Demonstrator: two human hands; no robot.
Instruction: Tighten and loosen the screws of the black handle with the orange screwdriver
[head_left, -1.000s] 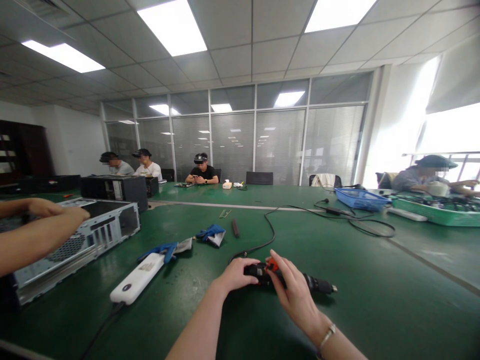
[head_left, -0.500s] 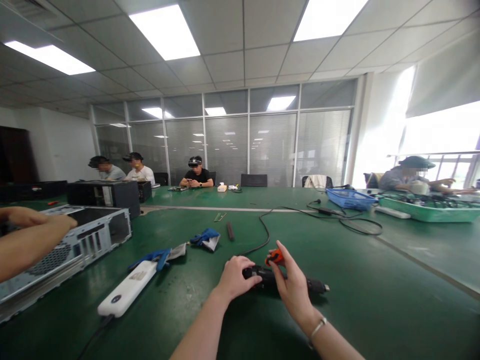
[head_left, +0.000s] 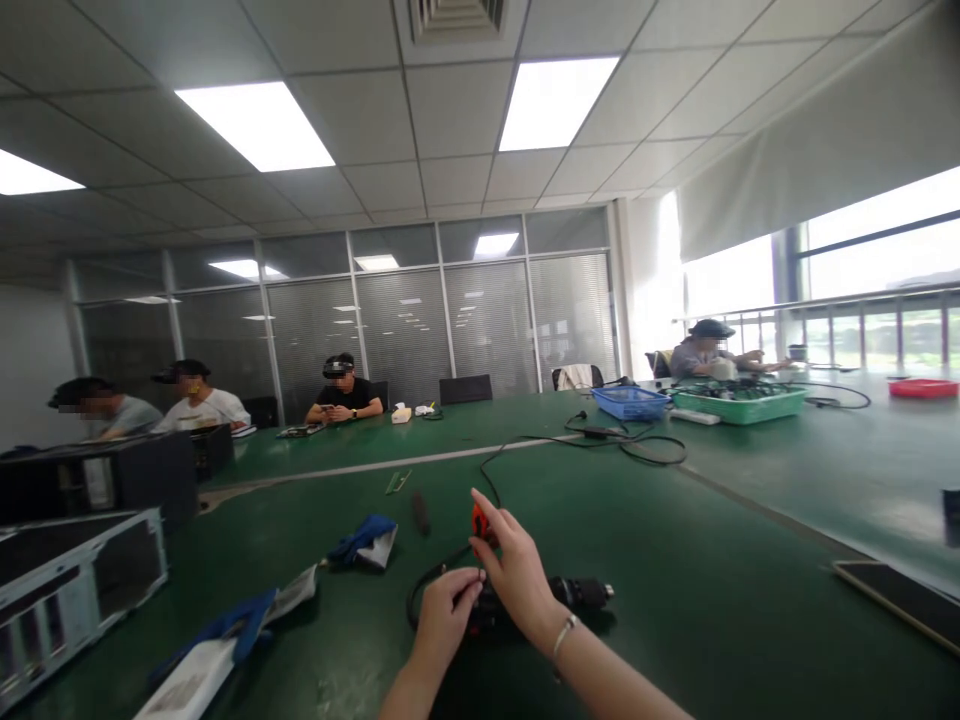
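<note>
My right hand (head_left: 517,575) pinches a small orange-and-black piece (head_left: 480,522) between thumb and fingers, above the table. Below it, a black corded electric screwdriver (head_left: 581,594) lies on its side, its metal tip pointing right; my right hand hides its middle. My left hand (head_left: 448,610) is at the screwdriver's rear end, thumb and forefinger pressed together at a small dark bit that I cannot make out. The black cord (head_left: 416,590) curves out behind my left hand.
Blue-grey gloves (head_left: 366,542), a dark bar (head_left: 421,512) and a white box (head_left: 187,682) lie leftward, beside an open metal computer case (head_left: 127,570). A phone (head_left: 904,600) lies right. Blue (head_left: 630,403) and green (head_left: 739,405) baskets stand farther back. Several people sit around the table.
The view has swung right and up. My left hand has gone from lying over the screwdriver's body to a pinch at its rear end. My right hand still holds the orange-and-black piece.
</note>
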